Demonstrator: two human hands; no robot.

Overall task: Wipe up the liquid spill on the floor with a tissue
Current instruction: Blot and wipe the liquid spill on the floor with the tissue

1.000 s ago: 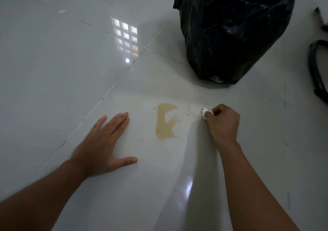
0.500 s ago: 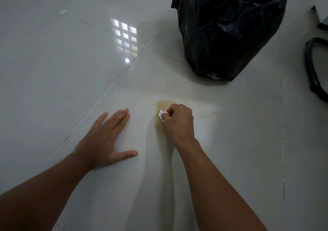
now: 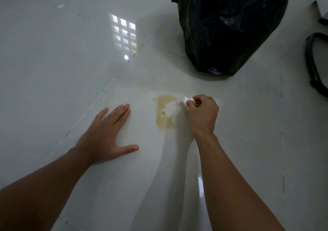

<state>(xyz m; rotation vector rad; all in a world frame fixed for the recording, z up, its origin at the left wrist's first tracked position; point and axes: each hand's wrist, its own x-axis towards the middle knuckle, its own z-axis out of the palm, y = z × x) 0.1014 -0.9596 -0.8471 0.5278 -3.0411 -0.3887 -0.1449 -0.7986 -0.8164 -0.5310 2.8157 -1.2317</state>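
Right hand [image 3: 202,115] pinches small crumpled white tissue [image 3: 186,100] at right edge of tan liquid spill [image 3: 162,119]; left hand [image 3: 104,133] spread flat on glossy white tile floor [image 3: 53,62].

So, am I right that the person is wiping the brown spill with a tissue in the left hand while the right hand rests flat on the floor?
Not quite: the hands are swapped. In the head view the right hand holds the tissue at the brown spill, and the left hand rests flat on the floor.

We see glossy pale floor tiles [image 3: 53,62] reflecting a gridded window [image 3: 124,33]; a black bin bag [image 3: 229,26] stands behind, perhaps a strap [image 3: 312,62] beside.
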